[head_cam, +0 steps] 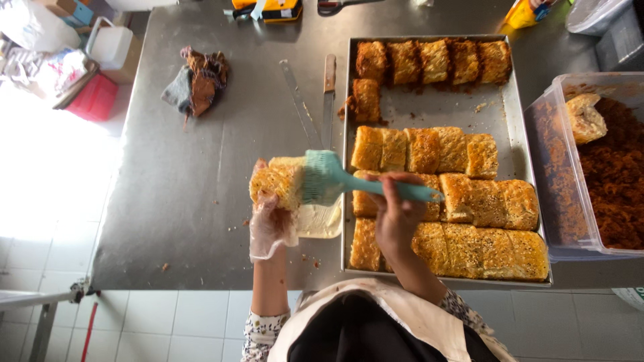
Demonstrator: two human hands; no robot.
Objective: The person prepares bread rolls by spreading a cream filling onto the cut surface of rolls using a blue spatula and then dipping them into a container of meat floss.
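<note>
We held a bread block (276, 182) up over the steel table (201, 167) in our left hand (270, 224), which wore a thin clear plastic glove and was closed around the block's lower end. The block's top face was golden and speckled with seeds, and it sat just left of the baking tray (436, 107). Our right hand (396, 218) was bare and gripped the handle of a teal silicone pastry brush (339, 179); its bristle head lay against the right side of the block. Under the brush and the block, a small container of pale cream (320, 221) rested on the table at the tray's left edge.

The tray carried rows of similar golden, seed-topped bread pieces (456, 201), with a darker, crumb-coated row (436, 60) along its far edge and a bare patch between them. To the right of the tray stood a clear plastic tub of brown floss (614, 174) with one bread piece lying in it. Two long knives (315, 100) lay side by side on the table just left of the tray, and a crumpled rag (198, 84) sat farther left, well apart from our hands.
</note>
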